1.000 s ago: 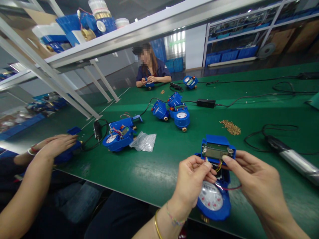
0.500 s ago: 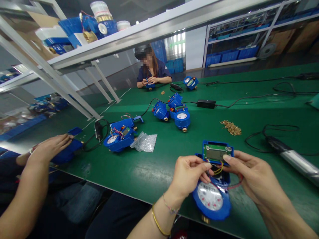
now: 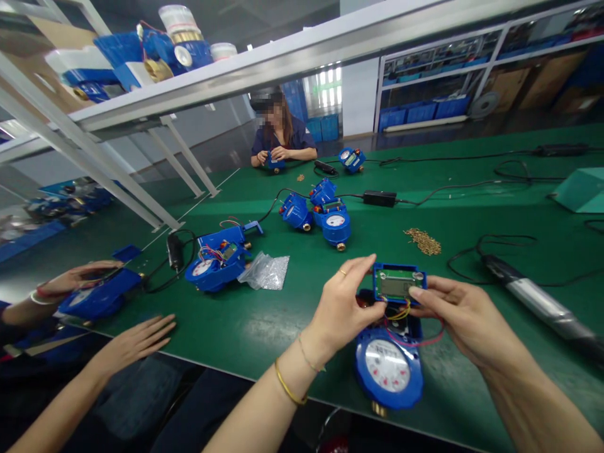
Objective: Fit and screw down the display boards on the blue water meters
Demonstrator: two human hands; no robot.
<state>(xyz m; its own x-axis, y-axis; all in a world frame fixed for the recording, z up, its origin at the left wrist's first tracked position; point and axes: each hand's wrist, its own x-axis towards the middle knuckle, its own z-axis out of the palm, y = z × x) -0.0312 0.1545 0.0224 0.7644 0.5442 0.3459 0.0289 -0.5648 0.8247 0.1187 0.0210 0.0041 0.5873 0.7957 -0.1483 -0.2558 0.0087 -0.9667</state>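
A blue water meter (image 3: 387, 366) with a round dial lies near the table's front edge. Over its upper end, my right hand (image 3: 465, 314) grips a blue display housing (image 3: 399, 285) with a green circuit board and grey screen, thumb on the screen's right side. Yellow and red wires run from the housing down to the meter. My left hand (image 3: 342, 302), thumb and fingers apart, is at the housing's left side; its thumb tip is by the lower left corner.
Several blue meters (image 3: 336, 226) stand mid-table. A plastic bag (image 3: 268, 271), brass screws (image 3: 423, 241) and an electric screwdriver (image 3: 542, 302) lie around. At left a co-worker's hands (image 3: 136, 340) are near another meter; a person (image 3: 283, 135) sits opposite. A shelf (image 3: 226, 72) crosses overhead.
My left hand has opened from its pinch at the wires and moved up to the housing's left side. The co-worker's hands at left have moved apart. The view has shifted slightly.
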